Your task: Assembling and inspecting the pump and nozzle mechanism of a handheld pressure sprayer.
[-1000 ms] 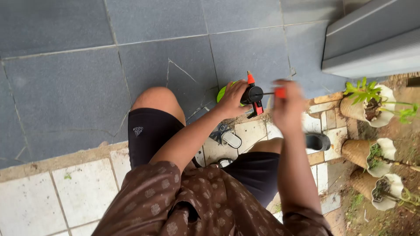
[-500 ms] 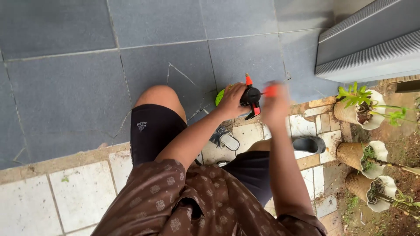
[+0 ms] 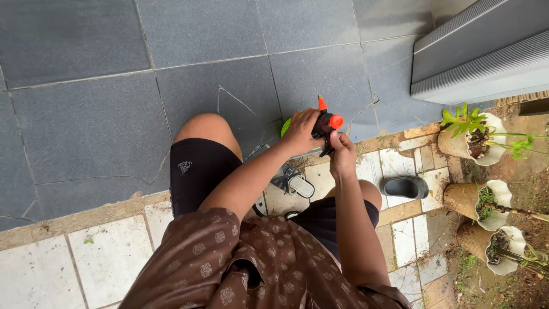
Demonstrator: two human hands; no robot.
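Two hands meet over a spray bottle [image 3: 320, 127] held out in front of the person's knees, above the line where dark grey floor tiles [image 3: 103, 103] give way to pale, worn paving [image 3: 51, 274]. Left hand [image 3: 301, 130]: fingers wrapped and closed around the bottle's black spray head, covering most of it; a green part of the bottle shows just behind this hand. Right hand [image 3: 342, 151]: closed on the lower front of the same spray head, just below its round orange cap [image 3: 335, 121], thumb side uppermost. An orange nozzle tip [image 3: 322, 103] projects upward from the head, clear of both hands. Both forearms reach forward from a brown patterned shirt [image 3: 251, 263]; black shorts [image 3: 197, 169] cover the thighs, and the left knee rises bare over the grey tiles. On the paving between the legs lies a pale sandal [image 3: 298, 184]; a dark grey shoe [image 3: 405, 187] rests just to the right of the right knee. Three woven pots lie along the right edge by the soil, the nearest to the bottle holding a leafy green plant [image 3: 464, 121]. A grey ribbed panel [image 3: 486, 51] occupies the upper right corner.
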